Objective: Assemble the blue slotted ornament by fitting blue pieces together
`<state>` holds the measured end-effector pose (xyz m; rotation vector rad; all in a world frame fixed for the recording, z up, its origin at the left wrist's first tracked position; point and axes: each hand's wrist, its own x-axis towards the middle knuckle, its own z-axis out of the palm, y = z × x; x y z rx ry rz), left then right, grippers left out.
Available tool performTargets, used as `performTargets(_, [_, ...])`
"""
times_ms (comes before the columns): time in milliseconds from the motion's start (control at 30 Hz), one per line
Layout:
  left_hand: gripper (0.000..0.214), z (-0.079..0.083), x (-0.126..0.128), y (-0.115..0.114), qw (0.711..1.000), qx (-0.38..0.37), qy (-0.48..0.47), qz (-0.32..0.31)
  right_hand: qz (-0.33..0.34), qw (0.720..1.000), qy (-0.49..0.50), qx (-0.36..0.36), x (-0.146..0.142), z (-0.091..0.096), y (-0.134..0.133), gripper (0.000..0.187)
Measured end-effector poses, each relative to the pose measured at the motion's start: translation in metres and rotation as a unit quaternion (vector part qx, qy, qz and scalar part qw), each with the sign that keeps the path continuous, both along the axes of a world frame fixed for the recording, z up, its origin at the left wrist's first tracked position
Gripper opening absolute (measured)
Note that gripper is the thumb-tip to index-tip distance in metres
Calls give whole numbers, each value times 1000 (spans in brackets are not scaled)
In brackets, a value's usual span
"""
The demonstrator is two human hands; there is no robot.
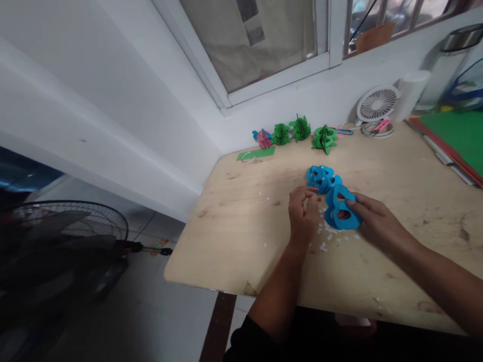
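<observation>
White wall (113,100) and a window (264,45) fill the background above a pale wooden worktop (245,241) set into the corner. Down on the floor at the left we see a dark standing fan (75,226), blurred. A green mat (458,133) lies at the worktop's far right, with a small white desk fan (377,103) near it against the wall. Green paper ornaments (301,128) stand in a row at the back.

Our right hand (373,221) has its fingers clamped on the right edge of a blue cut-out (331,213), which rests on the worktop between both hands. Just behind it lies a blue pile (320,177) of similar pieces. Our left hand (304,216) sits just beside the cut-out, fingers curled together against the thumb. We cannot tell whether they pinch anything. White scraps (323,246) are scattered beneath the hands.
</observation>
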<state>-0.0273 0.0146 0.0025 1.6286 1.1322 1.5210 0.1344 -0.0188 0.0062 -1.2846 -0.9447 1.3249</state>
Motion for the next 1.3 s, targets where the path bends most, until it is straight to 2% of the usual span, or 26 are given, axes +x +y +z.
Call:
performTargets(67, [24,0,1,0,999,-8,36,16,-15,1000,-9,10,1,1,1,29])
performTargets(167, [14,-1,1,0,997,-27,70,20,-37,999,-15,10,2,3,1,29])
performTargets(300, [22,0,0,-1,995,-91,48,16,-62,998,-23,-1,2,8,0,26])
performTargets(433, [28,4,2,-2,986,-163,24,0,-57,998,-17,1,1,13,0,22])
performTargets(500, [28,3,4,-3,986,-164,12,-6,-55,998,-15,2,1,15,0,22])
performTargets(633, [8,-1,9,-4,983,-146,-88,-66,-67,997,26,-12,-1,17,-1,21])
performTargets(733, [14,0,10,-6,979,-143,-113,-91,-80,994,69,-37,-3,18,-1,20])
performTargets(833, [21,2,8,-7,980,-151,-91,-91,-87,992,84,-48,-3,16,0,19])
performTargets(967, [27,2,7,-6,983,-168,-19,-74,-68,996,59,-24,1,10,1,17])
performTargets(1100, [11,-2,9,-4,982,-175,-19,-61,-60,998,2,-2,4,7,2,18])
performTargets(1233, [16,-3,8,-3,981,-186,-20,-54,-67,998,0,-10,5,9,2,18])
performTargets(1300, [26,-3,6,-3,976,-208,6,-57,-69,998,3,-11,4,11,2,18])
